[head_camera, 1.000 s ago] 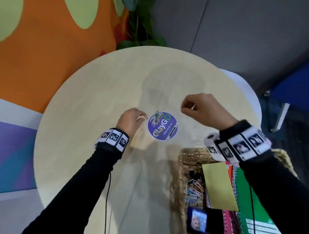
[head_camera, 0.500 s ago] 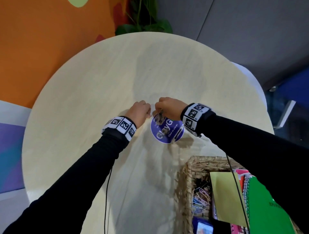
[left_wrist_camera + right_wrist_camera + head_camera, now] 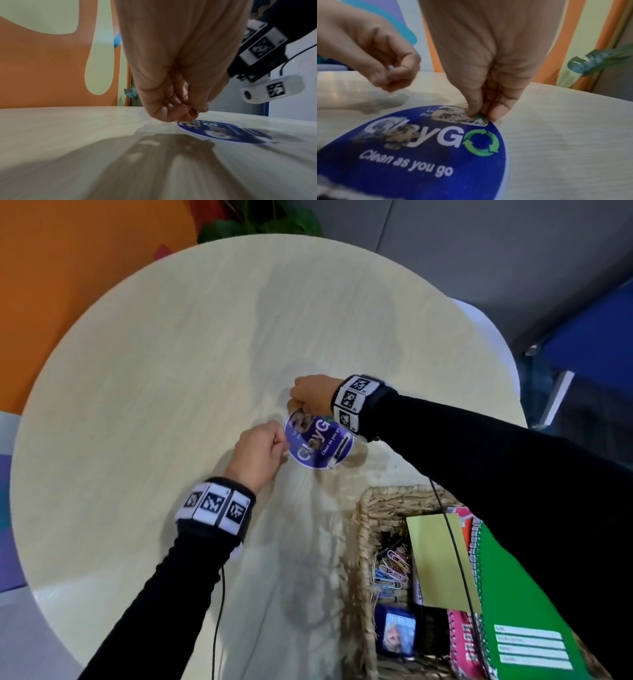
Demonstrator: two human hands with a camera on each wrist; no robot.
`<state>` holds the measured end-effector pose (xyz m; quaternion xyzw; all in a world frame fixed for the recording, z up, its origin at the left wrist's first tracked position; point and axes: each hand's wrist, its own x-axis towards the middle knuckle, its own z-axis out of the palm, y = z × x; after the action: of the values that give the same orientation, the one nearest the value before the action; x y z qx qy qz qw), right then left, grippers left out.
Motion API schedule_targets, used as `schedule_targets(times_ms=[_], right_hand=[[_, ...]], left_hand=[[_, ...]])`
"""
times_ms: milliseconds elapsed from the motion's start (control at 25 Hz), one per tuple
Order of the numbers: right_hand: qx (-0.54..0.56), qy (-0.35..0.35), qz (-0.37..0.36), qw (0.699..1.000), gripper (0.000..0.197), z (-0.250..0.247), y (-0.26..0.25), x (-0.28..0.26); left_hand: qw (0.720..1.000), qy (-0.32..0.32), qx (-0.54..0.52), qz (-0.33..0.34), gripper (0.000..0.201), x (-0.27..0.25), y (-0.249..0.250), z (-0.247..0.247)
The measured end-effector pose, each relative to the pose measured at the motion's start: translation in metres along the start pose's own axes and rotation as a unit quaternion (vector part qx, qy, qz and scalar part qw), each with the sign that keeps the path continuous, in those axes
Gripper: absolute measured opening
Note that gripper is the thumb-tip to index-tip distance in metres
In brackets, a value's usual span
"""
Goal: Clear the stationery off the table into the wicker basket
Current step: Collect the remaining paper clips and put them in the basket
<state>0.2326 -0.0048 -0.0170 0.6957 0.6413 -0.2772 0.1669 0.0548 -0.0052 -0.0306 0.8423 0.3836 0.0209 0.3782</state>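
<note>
Round blue sticker on table: "yGO", "Clean as you go"; rest illegible.

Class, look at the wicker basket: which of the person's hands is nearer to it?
Left. The left hand hovers beside the blue sticker, nearer the wicker basket; the right hand pinches at the sticker's far edge.

One table, one round sticker, one basket, two hands, two notebooks, one yellow pad.
</note>
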Motion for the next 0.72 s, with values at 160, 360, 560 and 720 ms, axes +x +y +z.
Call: schedule_targets(times_ms=[160, 360, 560, 720], right_hand=[[-0.005, 0.009, 0.013, 1.0, 0.026, 0.004, -0.007, -0.003], [0.046, 0.044, 0.068, 0.996, 0.033, 0.008, -0.015, -0.013], [0.053, 0.076, 0.095, 0.991, 0.032, 0.014, -0.02, -0.026], [0.078, 0.069, 0.124, 0.987, 0.041, 0.011, -0.01, -0.072]], left_hand=[[1.0, -0.025, -0.013, 0.006, 0.004, -0.04, 0.007, 0.02], [0.999, -0.041, -0.01, 0.019, 0.009, -0.081, 0.01, 0.043], [0.997, -0.065, -0.027, 0.031, 0.013, -0.115, 0.012, 0.046], [0.997, -0.054, -0.031, 0.048, 0.017, -0.132, 0.016, 0.041]])
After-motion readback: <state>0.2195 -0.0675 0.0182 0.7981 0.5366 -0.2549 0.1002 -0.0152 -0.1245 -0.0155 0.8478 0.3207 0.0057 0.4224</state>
